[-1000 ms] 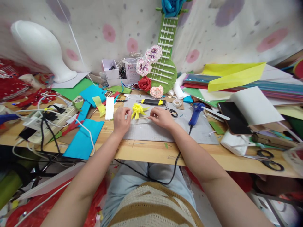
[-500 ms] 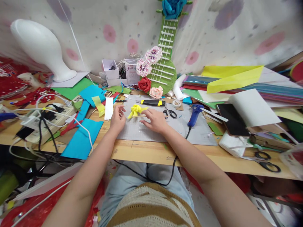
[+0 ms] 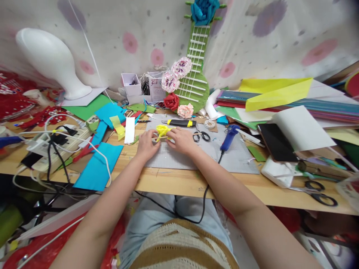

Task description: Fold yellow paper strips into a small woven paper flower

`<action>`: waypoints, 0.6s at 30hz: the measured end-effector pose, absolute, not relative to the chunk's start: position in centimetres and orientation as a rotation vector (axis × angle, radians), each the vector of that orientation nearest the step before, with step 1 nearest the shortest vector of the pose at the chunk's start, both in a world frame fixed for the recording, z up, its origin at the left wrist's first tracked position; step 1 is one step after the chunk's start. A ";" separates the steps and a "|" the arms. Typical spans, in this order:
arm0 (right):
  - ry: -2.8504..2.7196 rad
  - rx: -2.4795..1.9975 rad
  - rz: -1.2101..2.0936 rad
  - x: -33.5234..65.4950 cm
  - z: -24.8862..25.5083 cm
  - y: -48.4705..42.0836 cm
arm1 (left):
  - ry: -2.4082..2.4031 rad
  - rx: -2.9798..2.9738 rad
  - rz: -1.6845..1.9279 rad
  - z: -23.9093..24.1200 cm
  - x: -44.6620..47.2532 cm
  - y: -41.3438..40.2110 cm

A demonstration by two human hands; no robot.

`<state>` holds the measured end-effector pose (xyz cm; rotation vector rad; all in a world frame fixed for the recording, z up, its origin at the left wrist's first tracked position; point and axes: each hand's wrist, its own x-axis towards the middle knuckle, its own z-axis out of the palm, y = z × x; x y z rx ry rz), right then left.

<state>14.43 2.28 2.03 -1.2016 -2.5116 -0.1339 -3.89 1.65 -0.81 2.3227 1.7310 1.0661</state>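
A small yellow paper flower on a thin wooden stick sits over the grey cutting mat. My left hand and my right hand meet at it, fingers pinched together on the stick just below the yellow petals. Both hands rest low on the mat, close to each other.
A black-and-yellow utility knife, small scissors and a blue glue gun lie behind and right of my hands. A phone, coloured paper stacks, a green paper guitar, power strip with cables, blue paper, and black scissors crowd the table.
My hands have drawn together around the flower. The left hand, open half a second ago, has closed on the stick, and the flower's petals look gathered up tighter.
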 end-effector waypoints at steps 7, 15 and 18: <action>-2.418 -1.248 -0.079 15.7 1.6 2.1 | 1.580 2.505 1.054 -0.7 -3.2 1.1; -2.352 -1.169 -0.082 15.4 0.7 1.8 | 1.533 2.504 1.051 -0.4 -3.0 0.8; -2.311 -1.163 -0.059 15.5 0.6 1.7 | 1.500 2.468 1.065 0.0 -3.1 0.4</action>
